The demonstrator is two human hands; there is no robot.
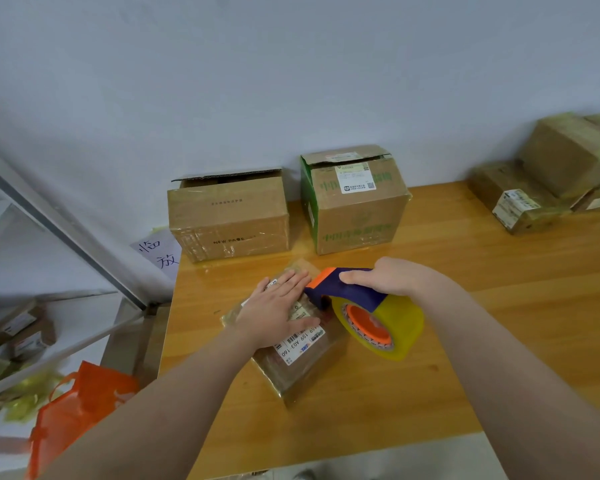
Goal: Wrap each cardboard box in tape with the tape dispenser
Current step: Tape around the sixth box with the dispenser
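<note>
Your left hand (278, 306) lies flat on the small box (302, 372), fingers straight and spread over its shipping label. That makes sense: the box sits near the middle of the table (482, 306), already glossy with tape on the faces that show, and a light parcel would likely slide when the tape pulls, so your palm pins it down. Your right hand (392, 275) is curled round the handle of the tape dispenser (343, 289), thumb along the top. Its orange-edged nose is set at the box's far right edge, just beside your left fingertips, and the yellowish roll (402, 323) hangs off to the side above the wood. Held that way, I judge, the blade end can lay or cut a strip right where your fingers can smooth it. Against the wall the open-flapped box (229, 216) and the green-printed box (355, 209) wait within reach, seemingly next in line. The taped boxes (551, 174) are stacked well apart at the far right, probably the finished pile.
</note>
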